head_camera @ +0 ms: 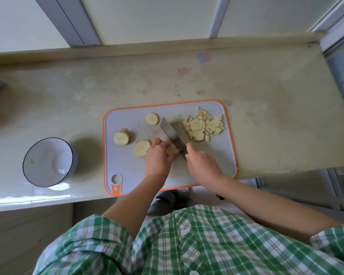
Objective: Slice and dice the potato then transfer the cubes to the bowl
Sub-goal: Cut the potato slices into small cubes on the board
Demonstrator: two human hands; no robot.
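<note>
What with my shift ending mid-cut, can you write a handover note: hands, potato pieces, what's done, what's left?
Left hand holds a potato piece on the cutting board. Right hand grips the knife, blade against that piece.
Done: chopped pile at the board's far right.
Left: dice this piece and three thick slices on the board's left half, then move all to the bowl, beside the board, not yet filled.
</note>
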